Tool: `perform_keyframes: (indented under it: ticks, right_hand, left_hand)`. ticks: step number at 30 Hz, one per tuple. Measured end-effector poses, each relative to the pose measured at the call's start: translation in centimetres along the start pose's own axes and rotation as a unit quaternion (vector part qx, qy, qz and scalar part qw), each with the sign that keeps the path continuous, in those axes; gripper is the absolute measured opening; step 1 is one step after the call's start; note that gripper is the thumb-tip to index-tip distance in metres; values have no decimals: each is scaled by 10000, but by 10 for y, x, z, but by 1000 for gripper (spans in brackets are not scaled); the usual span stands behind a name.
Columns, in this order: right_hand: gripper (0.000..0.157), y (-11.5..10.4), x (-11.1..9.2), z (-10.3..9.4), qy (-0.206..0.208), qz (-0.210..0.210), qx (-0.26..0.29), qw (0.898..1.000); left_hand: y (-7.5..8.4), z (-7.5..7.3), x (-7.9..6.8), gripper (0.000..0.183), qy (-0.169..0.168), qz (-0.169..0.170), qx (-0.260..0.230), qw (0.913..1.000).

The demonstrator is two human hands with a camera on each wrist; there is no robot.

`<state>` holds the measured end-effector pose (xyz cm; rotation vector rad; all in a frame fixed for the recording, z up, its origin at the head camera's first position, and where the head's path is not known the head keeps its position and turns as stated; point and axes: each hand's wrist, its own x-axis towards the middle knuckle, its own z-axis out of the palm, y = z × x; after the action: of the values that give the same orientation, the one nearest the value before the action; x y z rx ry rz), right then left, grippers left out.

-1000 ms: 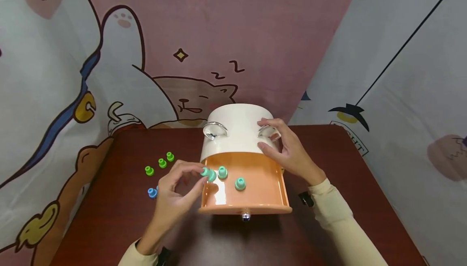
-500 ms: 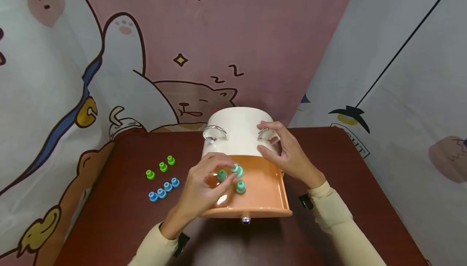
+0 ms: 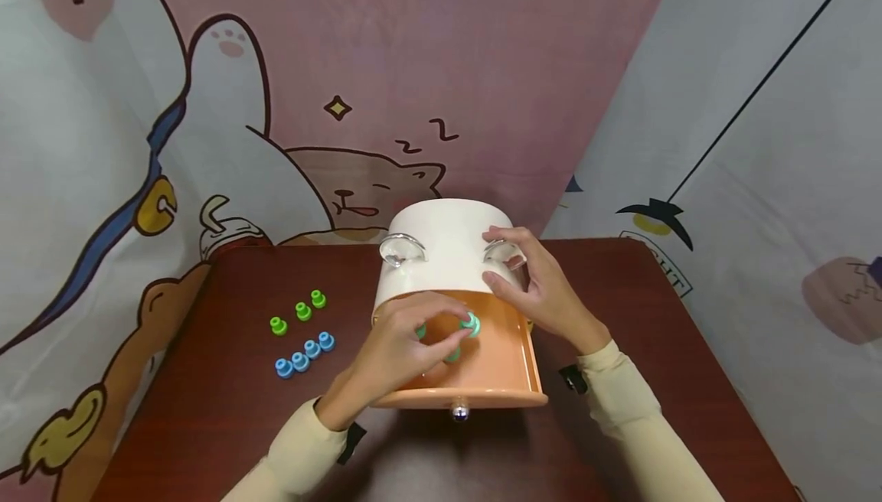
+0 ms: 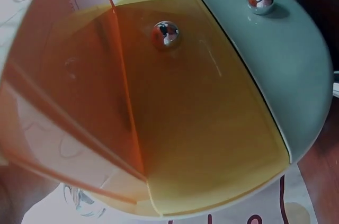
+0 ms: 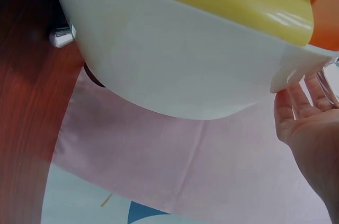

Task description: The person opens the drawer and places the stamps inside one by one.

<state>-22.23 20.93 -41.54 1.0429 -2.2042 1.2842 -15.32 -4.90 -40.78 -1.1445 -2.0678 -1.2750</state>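
My left hand (image 3: 409, 337) reaches over the pulled-out orange drawer (image 3: 506, 368) and pinches a teal stepped peg (image 3: 472, 324) between thumb and fingertips. A second teal peg (image 3: 452, 356) shows below the fingers, and a third teal peg (image 3: 422, 331) is mostly covered by the hand. The white drawer box (image 3: 448, 246) holds the drawer. At its upper right, my right hand (image 3: 547, 288) curls around a clear ear-shaped handle (image 3: 506, 255), with thumb and index finger on either side. In the right wrist view its fingers (image 5: 299, 102) lie against the white wall.
Left of the box stand several blue pegs (image 3: 300, 362) in a row and three green pegs (image 3: 303, 311) behind them. The left wrist view shows a yellow drawer front (image 4: 201, 113) and a grey-green one (image 4: 280, 60), each with a metal knob. A printed cloth hangs behind the table (image 3: 207, 425).
My left hand has carried the teal peg rightward from the drawer's left edge to over its middle, uncovering the blue pegs. My right hand stays at the handle.
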Motion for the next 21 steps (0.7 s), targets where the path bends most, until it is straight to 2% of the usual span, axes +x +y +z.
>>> perform_keyframes:
  ticks: [5,8,16,21]
  right_hand:
    - [61,0,1,0,22,-18,52,10000]
    - [61,0,0,0,46,-28,35,10000]
    - [60,-1,0,0,80,25,22,10000]
    - [60,0,1,1,63,52,67,9999]
  left_hand:
    - [-2,3,7,18,-634,-335,9,9974]
    - [-2,4,9,16,-871,-434,212,9950]
    - [1,8,14,16,-1042,-700,660,9899]
    - [2,11,15,16,-1139,-891,752,9866]
